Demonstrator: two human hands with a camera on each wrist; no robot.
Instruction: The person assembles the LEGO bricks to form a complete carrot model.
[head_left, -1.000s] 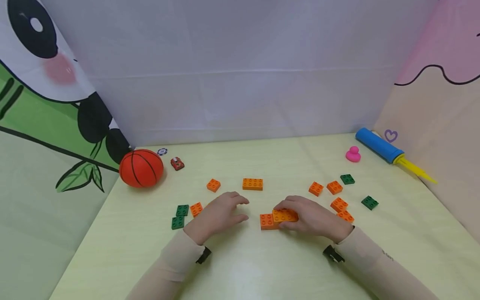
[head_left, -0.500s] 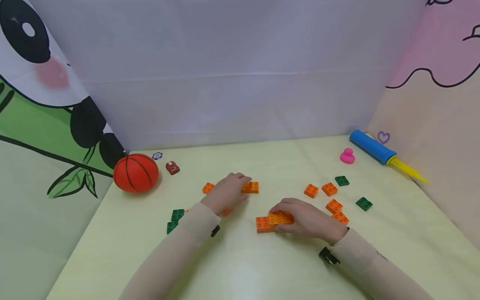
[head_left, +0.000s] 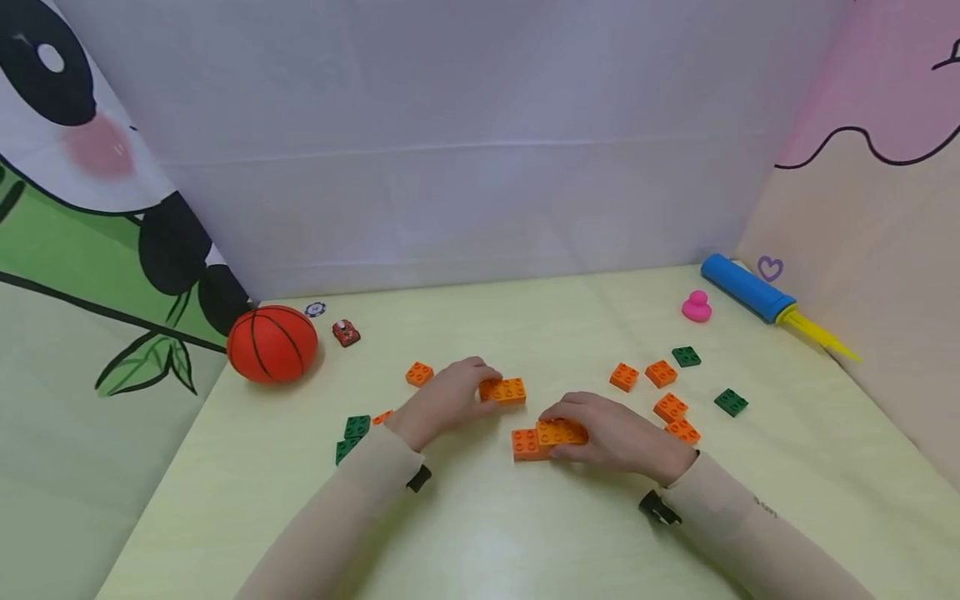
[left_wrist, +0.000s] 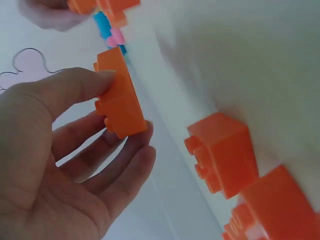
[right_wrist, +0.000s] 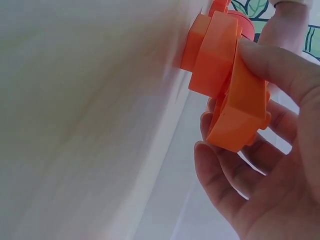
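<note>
Bringing a long brick over to a half-built stack, going by these shots, so here's how I'd do it view by view.

Head view, left side: left hand [head_left: 442, 400] pinches a long orange brick [head_left: 504, 390] at about 11 o'clock from the stack, just beside it but not touching.

Head view, right side: right hand [head_left: 611, 435] is clamped on the orange stack [head_left: 542, 439], which sits on the surface [head_left: 480, 533] near the middle, one end poking out at 9 o'clock.

Head view, clutter: loose orange squares [head_left: 670, 407] lie at 3 o'clock of the stack and green plates [head_left: 356, 427] at 9 o'clock, so I'd keep the wrists high.

Left wrist view: thumb on top, fingers [left_wrist: 131, 165] curled under the long orange brick [left_wrist: 119, 102]. I'd say shift the grip to the side walls before seating it, or the fingers get trapped underneath.

Right wrist view: right hand [right_wrist: 260, 165] wraps the orange stack [right_wrist: 227, 85], thumb over the top. Studs are probably partly covered, so slide the thumb back.

Pressing tip: line up the studs first, then push straight down while the right hand braces.
</note>
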